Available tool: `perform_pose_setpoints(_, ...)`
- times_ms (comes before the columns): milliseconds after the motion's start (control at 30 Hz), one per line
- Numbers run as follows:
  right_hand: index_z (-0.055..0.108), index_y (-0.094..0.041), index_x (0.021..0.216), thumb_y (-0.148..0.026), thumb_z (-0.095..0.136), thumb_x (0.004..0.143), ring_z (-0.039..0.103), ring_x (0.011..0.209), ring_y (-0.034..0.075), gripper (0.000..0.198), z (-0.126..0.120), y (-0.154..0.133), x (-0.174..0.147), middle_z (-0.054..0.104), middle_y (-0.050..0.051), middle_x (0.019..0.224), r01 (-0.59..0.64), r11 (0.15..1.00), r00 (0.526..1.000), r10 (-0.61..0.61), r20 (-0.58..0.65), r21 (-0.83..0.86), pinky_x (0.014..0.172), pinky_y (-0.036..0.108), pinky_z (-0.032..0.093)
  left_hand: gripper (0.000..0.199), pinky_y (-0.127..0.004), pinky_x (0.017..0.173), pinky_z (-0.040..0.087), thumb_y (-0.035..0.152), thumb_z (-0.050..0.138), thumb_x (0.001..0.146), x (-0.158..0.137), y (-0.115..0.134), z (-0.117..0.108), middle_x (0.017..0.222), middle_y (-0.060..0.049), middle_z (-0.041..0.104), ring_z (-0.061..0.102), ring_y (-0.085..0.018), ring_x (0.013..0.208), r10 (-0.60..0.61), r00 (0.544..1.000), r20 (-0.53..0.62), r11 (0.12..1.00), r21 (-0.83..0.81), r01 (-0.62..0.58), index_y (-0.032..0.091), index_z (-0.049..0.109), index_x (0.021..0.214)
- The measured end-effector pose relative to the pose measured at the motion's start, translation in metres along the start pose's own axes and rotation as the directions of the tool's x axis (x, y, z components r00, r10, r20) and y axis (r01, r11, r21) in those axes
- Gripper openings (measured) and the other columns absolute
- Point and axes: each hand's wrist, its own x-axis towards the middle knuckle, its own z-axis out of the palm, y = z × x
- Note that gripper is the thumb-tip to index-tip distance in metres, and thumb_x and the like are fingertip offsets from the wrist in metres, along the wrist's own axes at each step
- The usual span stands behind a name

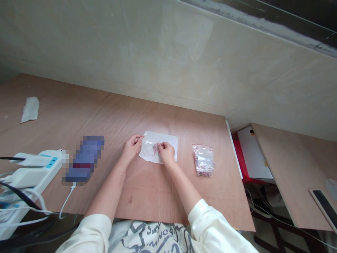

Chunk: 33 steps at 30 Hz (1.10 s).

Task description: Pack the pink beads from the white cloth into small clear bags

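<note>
On the wooden table, a white sheet of paper (172, 140) lies between my hands. A shiny patch that looks like clear plastic rests on its left part, with small pinkish pieces (154, 148) beside my right fingertips. My left hand (131, 150) is closed in a pinch at the sheet's upper left edge; what its fingers grip is too small to tell. Over the sheet's middle, my right hand (166, 153) also pinches, touching or nearly touching the pinkish pieces. To the right lie stacked clear zip bags (204, 160) with small pink and dark pieces inside.
A blurred-out phone (86, 158) with a white charging cable (67, 200) lies left of my arm. Beyond it stands a white power strip (39, 175) with plugs and cords. A torn white scrap (30, 109) sits far left. The wall (158, 52) borders the table's back.
</note>
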Motion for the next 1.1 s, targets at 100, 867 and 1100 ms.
perform_pose_setpoints(100, 0.048, -0.018, 0.051, -0.035, 0.045, 0.068, 0.04, 0.045, 0.009, 0.024, 0.0, 0.0, 0.0, 0.046, -0.004, 0.045, -0.002, 1.0, 1.0, 0.002, 0.007, 0.02, 0.046, 0.02, 0.027, 0.022, -0.017, 0.032, 0.015, 0.036, 0.05, 0.068, 0.0, 0.004, 0.002, 0.04, 0.011, 0.036, 0.026, -0.003, 0.029, 0.003, 1.0, -0.011, 1.0, 0.014, -0.003, 0.015, 0.051, 0.076)
perform_pose_setpoints(867, 0.046, -0.018, 0.057, -0.035, 0.054, 0.063, 0.027, 0.027, 0.004, 0.02, -0.004, -0.006, 0.003, 0.04, -0.009, 0.039, -0.225, 0.851, 0.974, 0.191, 0.119, 0.475, 0.024, 0.018, 0.021, 0.018, -0.016, 0.031, 0.019, 0.033, 0.046, 0.072, 0.005, 0.012, 0.015, 0.042, 0.01, 0.034, 0.027, -0.003, 0.03, 0.088, 0.996, -0.011, 0.993, 0.075, -0.087, 0.017, 0.051, 0.077)
perform_pose_setpoints(1100, 0.047, -0.017, 0.058, -0.036, 0.056, 0.062, 0.026, 0.027, 0.004, 0.021, -0.007, -0.008, 0.002, 0.039, -0.009, 0.038, -0.236, 0.834, 0.972, 0.199, 0.127, 0.499, 0.025, 0.018, 0.02, 0.018, -0.015, 0.031, 0.02, 0.033, 0.046, 0.072, 0.005, 0.015, 0.015, 0.042, 0.01, 0.035, 0.028, -0.003, 0.03, 0.098, 0.995, -0.019, 0.99, 0.1, -0.095, 0.016, 0.051, 0.078)
